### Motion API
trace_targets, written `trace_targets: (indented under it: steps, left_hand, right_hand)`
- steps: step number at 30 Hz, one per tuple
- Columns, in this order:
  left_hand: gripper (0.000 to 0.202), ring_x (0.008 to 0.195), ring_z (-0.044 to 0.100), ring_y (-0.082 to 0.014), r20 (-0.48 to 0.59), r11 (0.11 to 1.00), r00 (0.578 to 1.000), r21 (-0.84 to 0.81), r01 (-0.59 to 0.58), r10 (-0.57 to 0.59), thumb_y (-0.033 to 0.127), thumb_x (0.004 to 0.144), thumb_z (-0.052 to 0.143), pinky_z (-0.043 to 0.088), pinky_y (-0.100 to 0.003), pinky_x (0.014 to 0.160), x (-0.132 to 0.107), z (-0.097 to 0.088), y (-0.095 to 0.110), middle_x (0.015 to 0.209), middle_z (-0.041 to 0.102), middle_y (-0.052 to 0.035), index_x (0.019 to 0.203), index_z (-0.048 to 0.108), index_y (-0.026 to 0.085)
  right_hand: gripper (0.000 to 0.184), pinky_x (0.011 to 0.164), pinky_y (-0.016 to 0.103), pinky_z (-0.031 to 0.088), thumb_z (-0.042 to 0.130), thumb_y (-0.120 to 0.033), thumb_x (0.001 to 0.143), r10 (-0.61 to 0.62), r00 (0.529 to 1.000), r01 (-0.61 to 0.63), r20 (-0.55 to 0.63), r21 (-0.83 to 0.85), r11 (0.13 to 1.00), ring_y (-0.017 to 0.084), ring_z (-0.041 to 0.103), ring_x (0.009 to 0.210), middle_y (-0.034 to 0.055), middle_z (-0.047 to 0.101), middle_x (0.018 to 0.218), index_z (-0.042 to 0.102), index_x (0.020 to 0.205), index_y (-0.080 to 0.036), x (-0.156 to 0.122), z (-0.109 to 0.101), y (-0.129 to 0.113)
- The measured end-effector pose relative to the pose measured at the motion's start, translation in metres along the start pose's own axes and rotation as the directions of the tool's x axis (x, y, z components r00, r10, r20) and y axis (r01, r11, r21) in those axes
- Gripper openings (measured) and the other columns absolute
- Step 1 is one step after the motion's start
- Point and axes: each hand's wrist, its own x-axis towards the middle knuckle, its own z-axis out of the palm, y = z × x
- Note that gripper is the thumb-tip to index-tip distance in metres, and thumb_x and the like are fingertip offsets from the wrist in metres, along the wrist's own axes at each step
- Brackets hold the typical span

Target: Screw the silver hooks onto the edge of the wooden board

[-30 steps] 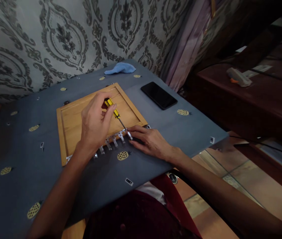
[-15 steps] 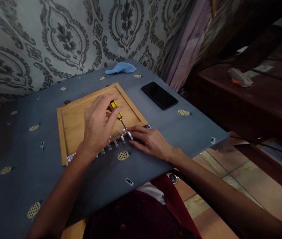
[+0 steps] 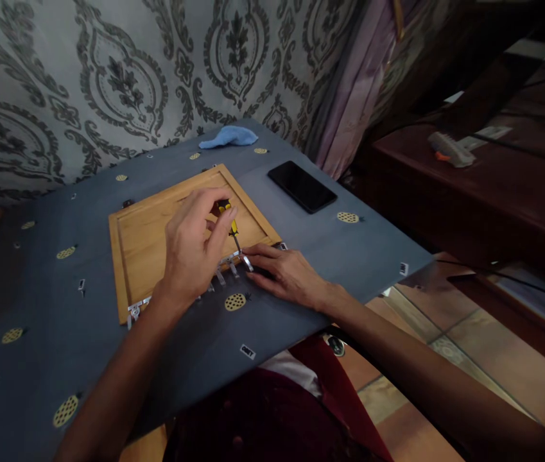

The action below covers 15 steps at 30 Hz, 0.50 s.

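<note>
A yellow-and-black screwdriver (image 3: 233,226) is pinched by its handle in my left hand (image 3: 192,240). Its shaft slants down, with the tip at the right end of a silver metal hook rail (image 3: 228,259). The rail runs along the near edge of a framed wooden board (image 3: 149,234), which lies flat. Several metal hooks hang off that edge over the cloth; my left forearm and wrist cover the rail's middle. My right hand (image 3: 289,273) rests low at the board's near right corner, its fingertips closed around the rail's end hook (image 3: 247,263), beside the screwdriver tip.
A black phone (image 3: 302,186) lies right of the board on the blue-grey tablecloth (image 3: 373,256). Behind the board is a crumpled blue cloth (image 3: 231,136). Patterned wallpaper (image 3: 122,77) borders the table's far side. A brush-like object (image 3: 451,149) sits on a dark red surface at right.
The screwdriver handle has turned and tips slightly differently in my left hand, its tip still at the rail's end. My right hand stays there. The whole view has shifted a little.
</note>
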Motion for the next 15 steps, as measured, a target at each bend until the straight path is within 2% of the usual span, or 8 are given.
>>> trace_targets:
  steps: [3, 7, 12, 15]
  left_hand:
    - [0.007, 0.081, 0.064, -0.0110, -0.041, 0.998, 0.998, 0.062, -0.034, 0.037, 0.020, 0.091, 0.068, 0.056, -0.020, 0.066, 0.0036, 0.0015, 0.0020, 0.091, 0.066, -0.0010, 0.098, 0.068, 0.021]
    - [0.010, 0.078, 0.065, -0.0105, -0.018, 0.995, 0.996, 0.056, -0.082, 0.083, 0.015, 0.089, 0.068, 0.057, -0.022, 0.070, 0.0075, 0.0017, 0.0011, 0.090, 0.069, -0.0001, 0.097, 0.069, 0.021]
    - [0.018, 0.088, 0.068, -0.0118, 0.023, 0.996, 0.996, -0.033, -0.087, 0.088, 0.014, 0.091, 0.065, 0.058, -0.025, 0.081, 0.0062, 0.0026, -0.0018, 0.097, 0.072, -0.0004, 0.107, 0.066, 0.021]
    - [0.016, 0.087, 0.068, -0.0114, 0.035, 0.994, 0.994, -0.031, -0.105, 0.106, 0.016, 0.094, 0.061, 0.059, -0.024, 0.078, 0.0038, 0.0049, -0.0034, 0.096, 0.071, -0.0007, 0.109, 0.064, 0.020]
  right_hand:
    - [0.036, 0.086, 0.040, 0.059, 0.046, -0.031, 0.103, -0.001, 1.000, 0.001, -0.006, -0.008, 1.000, 0.026, 0.071, 0.108, 0.0144, 0.068, 0.132, 0.070, 0.126, -0.015, 0.0000, 0.0005, 0.0007]
    - [0.036, 0.086, 0.039, 0.058, 0.046, -0.032, 0.103, -0.001, 1.000, 0.001, -0.014, -0.015, 1.000, 0.026, 0.070, 0.109, 0.0140, 0.068, 0.133, 0.070, 0.124, -0.016, -0.0004, 0.0006, 0.0012]
    - [0.037, 0.087, 0.036, 0.057, 0.044, -0.034, 0.104, -0.001, 1.000, 0.000, -0.013, -0.023, 1.000, 0.024, 0.070, 0.110, 0.0126, 0.068, 0.132, 0.070, 0.124, -0.016, -0.0003, 0.0002, 0.0002]
    - [0.036, 0.087, 0.037, 0.057, 0.045, -0.033, 0.104, 0.003, 1.000, -0.003, -0.016, -0.014, 1.000, 0.024, 0.070, 0.110, 0.0130, 0.069, 0.131, 0.070, 0.124, -0.016, 0.0000, 0.0010, 0.0000]
